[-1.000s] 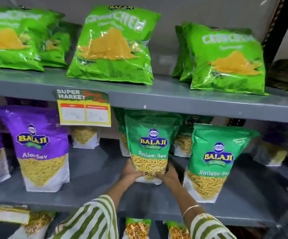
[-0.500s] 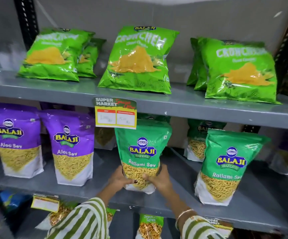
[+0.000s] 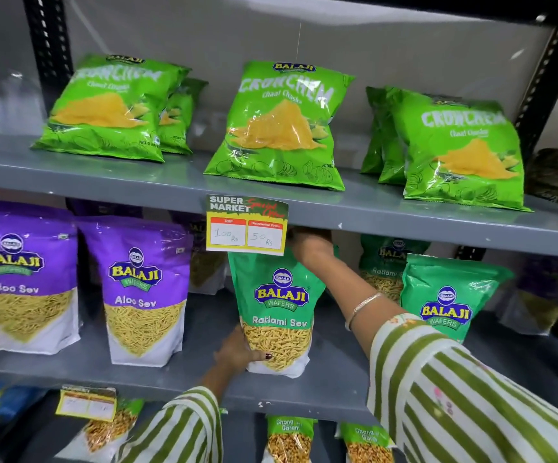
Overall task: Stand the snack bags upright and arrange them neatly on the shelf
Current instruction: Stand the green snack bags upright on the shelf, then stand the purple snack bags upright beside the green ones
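A green Ratlami Sev bag (image 3: pixel 279 297) stands upright near the front of the middle shelf (image 3: pixel 187 384). My left hand (image 3: pixel 237 354) grips its lower left corner. My right hand (image 3: pixel 311 245) holds its top edge just under the upper shelf. A second green Ratlami Sev bag (image 3: pixel 444 299) stands to the right, with another (image 3: pixel 384 262) behind it. Two purple Aloo Sev bags (image 3: pixel 27 282) (image 3: pixel 144 289) stand upright at the left.
Green Crunchem chip bags (image 3: pixel 110 108) (image 3: pixel 281 128) (image 3: pixel 455 152) lean back on the upper shelf (image 3: pixel 404 215). A price tag (image 3: pixel 246 227) hangs from its front edge. More bags (image 3: pixel 289 439) sit on the lowest shelf, below a yellow label (image 3: pixel 85 404). A black upright post (image 3: pixel 545 95) bounds the right side.
My right hand has left the bag's bottom and risen to its top edge. The left hand stays at the lower left corner. The bag has shifted left, nearer the shelf front.
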A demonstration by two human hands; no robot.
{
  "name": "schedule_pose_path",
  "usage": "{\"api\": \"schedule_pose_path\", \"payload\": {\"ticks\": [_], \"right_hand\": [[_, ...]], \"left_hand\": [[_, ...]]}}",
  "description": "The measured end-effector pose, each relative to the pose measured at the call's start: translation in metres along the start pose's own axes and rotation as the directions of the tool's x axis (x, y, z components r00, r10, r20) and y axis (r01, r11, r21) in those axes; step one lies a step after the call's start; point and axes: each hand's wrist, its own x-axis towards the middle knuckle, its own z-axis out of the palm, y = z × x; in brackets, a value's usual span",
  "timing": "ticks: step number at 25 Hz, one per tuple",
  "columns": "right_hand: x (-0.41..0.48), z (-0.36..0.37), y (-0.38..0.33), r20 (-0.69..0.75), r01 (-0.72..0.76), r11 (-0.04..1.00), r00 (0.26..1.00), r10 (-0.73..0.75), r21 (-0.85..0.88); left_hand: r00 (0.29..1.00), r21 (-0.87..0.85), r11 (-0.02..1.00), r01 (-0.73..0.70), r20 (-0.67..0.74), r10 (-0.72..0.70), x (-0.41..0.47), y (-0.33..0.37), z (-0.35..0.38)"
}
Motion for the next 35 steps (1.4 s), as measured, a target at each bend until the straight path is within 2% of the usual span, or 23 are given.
{"api": "schedule_pose_path", "payload": {"ticks": [2, 4, 6, 7, 8, 10, 11, 12, 13, 14, 17, 19, 21, 23, 25, 27, 28, 29, 30, 32, 33, 34, 35], "right_hand": [[-0.006, 0.004, 0.007, -0.081, -0.008, 0.992, 0.997, 0.018, 0.124], [-0.012, 0.013, 0.021, -0.228, 0.028, 0.995, 0.974, -0.005, 0.097], [-0.016, 0.029, 0.049, -0.425, -0.021, 0.994, 0.903, 0.063, 0.105], [-0.019, 0.042, 0.066, -0.48, -0.047, 0.98, 0.867, 0.136, 0.193], [-0.023, 0.055, 0.083, -0.46, -0.056, 0.947, 0.864, 0.205, 0.317], [-0.03, 0.089, 0.114, -0.219, -0.061, 0.819, 0.95, 0.223, 0.57], [-0.033, 0.107, 0.125, -0.029, -0.134, 0.768, 0.981, 0.194, 0.626], [-0.035, 0.122, 0.134, 0.158, -0.211, 0.743, 0.977, 0.142, 0.635], [-0.038, 0.134, 0.141, 0.273, -0.251, 0.748, 0.957, 0.097, 0.614], [-0.04, 0.144, 0.146, 0.306, -0.242, 0.76, 0.95, 0.059, 0.604], [-0.044, 0.157, 0.152, 0.217, -0.215, 0.783, 0.971, 0.105, 0.584], [-0.041, 0.159, 0.153, 0.213, -0.212, 0.792, 0.971, 0.105, 0.573], [-0.04, 0.153, 0.148, 0.282, -0.226, 0.873, 0.953, 0.107, 0.433], [-0.041, 0.133, 0.137, 0.477, -0.188, 0.969, 0.874, 0.089, 0.163], [-0.04, 0.117, 0.117, 0.701, -0.193, 0.97, 0.671, 0.242, -0.15], [-0.04, 0.115, 0.084, 0.821, -0.164, 0.945, 0.467, 0.328, -0.284], [-0.038, 0.123, 0.064, 0.844, -0.152, 0.948, 0.432, 0.318, -0.279], [-0.038, 0.133, 0.043, 0.862, -0.118, 0.963, 0.429, 0.27, -0.243], [-0.04, 0.148, 0.022, 0.865, -0.075, 0.983, 0.467, 0.183, -0.167], [-0.039, 0.183, -0.012, 0.747, 0.018, 0.999, 0.664, -0.035, 0.03], [-0.037, 0.202, -0.026, 0.623, 0.041, 0.991, 0.774, -0.114, 0.131], [-0.033, 0.22, -0.037, 0.506, 0.027, 0.973, 0.851, -0.142, 0.229], [-0.028, 0.235, -0.047, 0.439, -0.04, 0.946, 0.892, -0.111, 0.321]], "left_hand": [[1.0, -0.013, 1.0, 0.014, -0.004, -0.014, 0.002, -0.002, 0.001], [1.0, -0.053, 0.999, 0.007, 0.025, -0.006, 0.001, -0.005, 0.001], [0.998, -0.088, 0.996, 0.019, 0.059, -0.014, 0.004, -0.012, 0.002], [0.998, -0.097, 0.995, 0.034, 0.063, -0.028, 0.005, -0.014, 0.004], [0.998, -0.093, 0.995, 0.047, 0.045, -0.043, 0.005, -0.017, 0.007], [0.996, -0.069, 0.995, 0.067, -0.05, -0.07, 0.006, -0.02, 0.013], [0.993, -0.048, 0.996, 0.068, -0.091, -0.072, 0.006, -0.021, 0.015], [0.992, -0.044, 0.997, 0.057, -0.108, -0.062, 0.008, -0.021, 0.017], [0.991, -0.038, 0.998, 0.048, -0.122, -0.052, 0.01, -0.023, 0.02], [0.991, -0.02, 0.999, 0.039, -0.126, -0.041, 0.011, -0.022, 0.021], [0.991, 0.013, 0.999, 0.033, -0.133, -0.031, 0.008, -0.019, 0.022], [0.993, 0.002, 0.999, 0.041, -0.113, -0.04, 0.008, -0.019, 0.022], [0.997, 0.013, 0.999, 0.048, -0.058, -0.047, 0.003, -0.019, 0.02], [0.997, 0.066, 0.996, 0.062, -0.043, -0.059, -0.003, -0.022, 0.013], [0.994, 0.105, 0.993, 0.056, -0.1, -0.046, -0.011, -0.025, -0.007], [0.985, 0.189, 0.978, 0.083, -0.162, -0.052, -0.017, -0.032, -0.04], [0.979, 0.24, 0.964, 0.118, -0.189, -0.073, -0.02, -0.038, -0.062], [0.968, 0.253, 0.948, 0.192, -0.208, -0.141, -0.026, -0.044, -0.083], [0.947, 0.235, 0.928, 0.289, -0.211, -0.241, -0.032, -0.049, -0.105], [0.901, 0.272, 0.867, 0.418, -0.247, -0.358, -0.041, -0.059, -0.148], [0.897, 0.364, 0.83, 0.423, -0.296, -0.327, -0.042, -0.068, -0.171], [0.903, 0.454, 0.801, 0.39, -0.357, -0.238, -0.041, -0.074, -0.19], [0.908, 0.472, 0.817, 0.331, -0.396, -0.14, -0.035, -0.084, -0.206]]}}
